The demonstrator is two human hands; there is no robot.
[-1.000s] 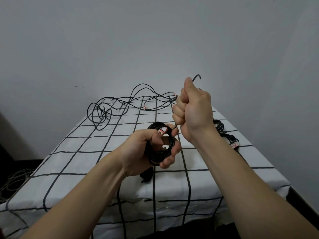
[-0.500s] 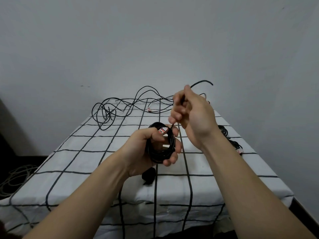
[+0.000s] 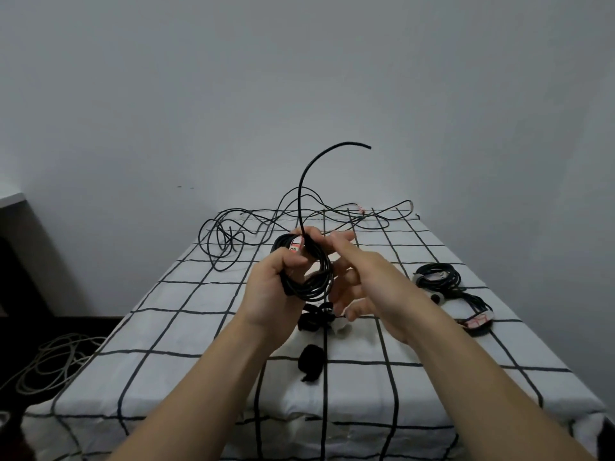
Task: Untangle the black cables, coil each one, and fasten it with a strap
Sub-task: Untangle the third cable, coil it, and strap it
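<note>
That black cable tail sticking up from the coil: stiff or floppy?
Probably fairly stiff: the black cable tail arcs upward unsupported. Likely springy too, so the black coil may loosen if the left hand lets go.

Nothing can be read. A small white label point(image 3: 296, 245) with red and black marks sits on the coiled cable point(image 3: 309, 289) gripped in the left hand point(image 3: 271, 291), but it is too blurred. A red-marked white tag point(image 3: 477, 321) on the near right coil point(image 3: 481, 302) is equally illegible.
</note>
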